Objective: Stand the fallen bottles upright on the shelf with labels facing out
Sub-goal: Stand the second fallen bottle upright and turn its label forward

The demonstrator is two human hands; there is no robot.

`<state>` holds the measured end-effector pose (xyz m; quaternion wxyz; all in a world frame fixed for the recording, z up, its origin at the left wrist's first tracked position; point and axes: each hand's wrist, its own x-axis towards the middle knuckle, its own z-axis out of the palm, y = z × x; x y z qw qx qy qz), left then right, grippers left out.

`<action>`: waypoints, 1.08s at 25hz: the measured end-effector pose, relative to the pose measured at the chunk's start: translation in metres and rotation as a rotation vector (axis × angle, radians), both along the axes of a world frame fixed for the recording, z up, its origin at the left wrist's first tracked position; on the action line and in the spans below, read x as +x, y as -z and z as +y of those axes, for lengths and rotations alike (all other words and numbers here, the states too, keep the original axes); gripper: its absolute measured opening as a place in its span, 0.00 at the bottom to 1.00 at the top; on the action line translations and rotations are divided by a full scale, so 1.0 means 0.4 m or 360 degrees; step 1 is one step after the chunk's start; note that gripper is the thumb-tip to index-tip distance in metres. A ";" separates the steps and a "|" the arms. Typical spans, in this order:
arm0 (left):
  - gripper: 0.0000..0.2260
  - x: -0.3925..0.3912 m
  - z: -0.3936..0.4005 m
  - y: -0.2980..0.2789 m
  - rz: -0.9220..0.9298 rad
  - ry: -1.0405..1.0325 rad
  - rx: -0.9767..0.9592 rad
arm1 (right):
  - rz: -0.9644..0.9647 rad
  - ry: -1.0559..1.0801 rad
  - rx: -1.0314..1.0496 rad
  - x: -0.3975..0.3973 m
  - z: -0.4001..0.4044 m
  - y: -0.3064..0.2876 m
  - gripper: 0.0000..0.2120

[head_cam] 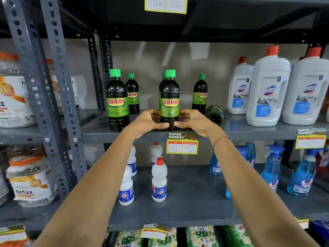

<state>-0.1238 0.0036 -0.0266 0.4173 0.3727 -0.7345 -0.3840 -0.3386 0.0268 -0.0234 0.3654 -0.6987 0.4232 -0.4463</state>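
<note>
Dark SUNNY bottle (169, 100), green cap, stands upright at the front edge of a grey metal shelf (249, 130), label facing out. Left hand (151, 122) and right hand (193, 122) clamp its base from both sides. Fallen bottle (214, 114) lies on its side to the right, base toward camera. White Domex jugs (267, 90) stand further right.

Grey slotted-steel racking (53, 72) stands against a plain beige wall (178, 56), whose surface shows soft light reflections.

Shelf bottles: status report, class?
Both hands, left and right, grip an upright green-capped bottle, label out. One fallen bottle remains beside it. Nothing blocking.
</note>
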 end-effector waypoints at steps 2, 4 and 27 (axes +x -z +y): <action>0.27 0.000 0.003 0.000 0.0002 0.0010 -0.0001 | 0.0003 -0.0012 -0.0007 -0.001 0.003 -0.001 0.16; 0.27 -0.002 0.004 0.001 0.0002 0.0007 -0.0007 | -0.0015 -0.0017 -0.0006 -0.001 0.007 -0.001 0.16; 0.17 0.033 0.077 0.031 0.0077 -0.0331 -0.0305 | -0.0019 0.0144 0.0067 -0.027 0.103 -0.002 0.23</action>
